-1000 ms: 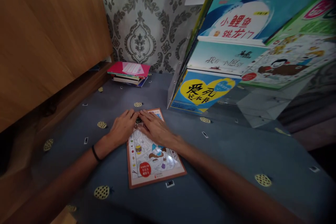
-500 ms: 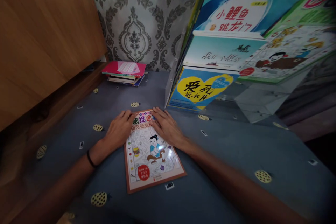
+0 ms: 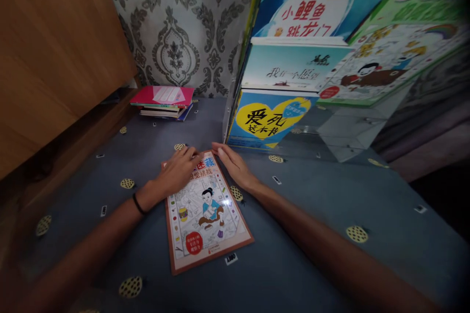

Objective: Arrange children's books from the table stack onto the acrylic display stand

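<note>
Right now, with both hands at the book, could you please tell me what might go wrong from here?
The right hand, at the upper right corner of the book, is close to the display stand, so a forward move might knock it. The left hand lies over part of the title, so a sideways push could skew the book on the patterned surface.

A brown wooden cabinet [image 3: 62, 54] stands left of a small, pink-topped stack of books [image 3: 163, 100]; behind, a grey damask-patterned wall [image 3: 174, 54]; right, a clear plastic rack [image 3: 347, 132] holding colourful picture books [image 3: 293, 66].
</note>
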Demonstrator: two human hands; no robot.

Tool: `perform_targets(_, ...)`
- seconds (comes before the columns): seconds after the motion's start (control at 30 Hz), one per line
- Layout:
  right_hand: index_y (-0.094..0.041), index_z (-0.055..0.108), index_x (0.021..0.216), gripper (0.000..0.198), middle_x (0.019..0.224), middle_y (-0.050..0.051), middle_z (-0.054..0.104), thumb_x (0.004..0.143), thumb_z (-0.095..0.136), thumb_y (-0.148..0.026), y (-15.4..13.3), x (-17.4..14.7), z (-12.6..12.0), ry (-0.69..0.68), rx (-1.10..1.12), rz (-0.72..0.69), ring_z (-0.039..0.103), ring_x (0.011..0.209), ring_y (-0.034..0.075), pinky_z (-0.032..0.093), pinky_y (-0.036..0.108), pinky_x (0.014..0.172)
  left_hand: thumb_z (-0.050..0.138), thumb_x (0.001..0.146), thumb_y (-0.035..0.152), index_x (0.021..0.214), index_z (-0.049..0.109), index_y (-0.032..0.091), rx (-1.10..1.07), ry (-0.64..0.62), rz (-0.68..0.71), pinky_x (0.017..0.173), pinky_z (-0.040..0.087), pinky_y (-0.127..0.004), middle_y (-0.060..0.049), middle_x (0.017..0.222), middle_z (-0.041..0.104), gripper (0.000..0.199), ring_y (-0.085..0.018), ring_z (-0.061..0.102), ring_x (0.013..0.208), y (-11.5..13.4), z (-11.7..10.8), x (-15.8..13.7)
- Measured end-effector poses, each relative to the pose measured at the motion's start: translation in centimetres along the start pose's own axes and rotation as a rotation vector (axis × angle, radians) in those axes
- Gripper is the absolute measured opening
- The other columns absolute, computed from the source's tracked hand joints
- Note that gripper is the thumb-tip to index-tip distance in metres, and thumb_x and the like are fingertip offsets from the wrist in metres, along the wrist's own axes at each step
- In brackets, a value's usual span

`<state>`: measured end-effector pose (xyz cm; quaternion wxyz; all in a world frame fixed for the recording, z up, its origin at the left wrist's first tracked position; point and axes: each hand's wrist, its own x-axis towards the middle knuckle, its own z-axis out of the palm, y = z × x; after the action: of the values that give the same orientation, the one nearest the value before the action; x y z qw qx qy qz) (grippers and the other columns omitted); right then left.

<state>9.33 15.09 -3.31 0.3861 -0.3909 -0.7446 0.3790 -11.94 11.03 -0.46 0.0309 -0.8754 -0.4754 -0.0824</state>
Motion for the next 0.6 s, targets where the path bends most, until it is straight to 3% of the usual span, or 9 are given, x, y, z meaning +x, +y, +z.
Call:
perform_targets(0.37, -0.022, 0.058, 0.133, 0.049, 0.134, 0.010, 0.066, 0.103, 0.036, -0.053, -0.3, -0.1, -0.2, -0.007, 0.019, -0.001, 0.063, 0.122, 0.023, 0.047, 0.044, 0.108, 0.043, 0.089, 0.005, 0.136, 0.055, 0.021, -0.012, 0.013, 0.011, 0.090, 0.047, -0.043, -0.010, 0.111, 0.055, 0.050, -0.027, 0.049, 0.100, 0.1, 0.7, 2.0)
perform_targets(0.6, -0.022, 0.061, 0.132, 0.046, 0.123, 0.009, 0.073, 0.104, 0.036, -0.048, -0.7, -0.6, -2.2, -0.119, -0.078, -0.103, 0.066, 0.117, 0.024, 0.049, 0.046, 0.105, 0.041, 0.088, 0.001, 0.137, 0.056, 0.020, -0.094, 0.060, -0.001, 0.092, 0.046, -0.043, -0.012, 0.115, 0.056, 0.054, -0.027, 0.050, 0.102, -0.1, 1.2, 1.8)
